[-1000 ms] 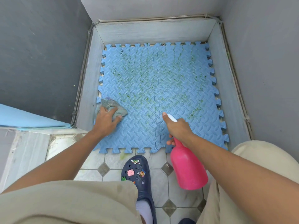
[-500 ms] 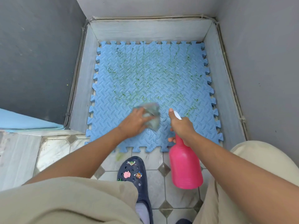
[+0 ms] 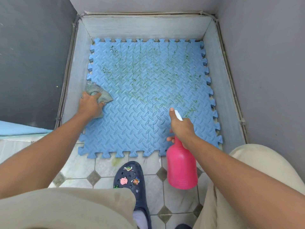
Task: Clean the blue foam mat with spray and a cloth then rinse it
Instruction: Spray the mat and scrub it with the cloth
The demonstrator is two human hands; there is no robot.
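Blue foam mat (image 3: 148,104) lying green-stained in a grey walled corner, left hand (image 3: 91,104) gripping a grey cloth (image 3: 99,94) at its left edge, right hand (image 3: 181,129) clutching a pink spray bottle (image 3: 181,167) over its near edge.

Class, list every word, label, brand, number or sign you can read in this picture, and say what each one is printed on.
None can be read. The pink spray bottle shows no label, the blue foam mat carries only a raised pattern, the grey cloth is plain, and the charms on the dark clog are cartoon figures without letters.
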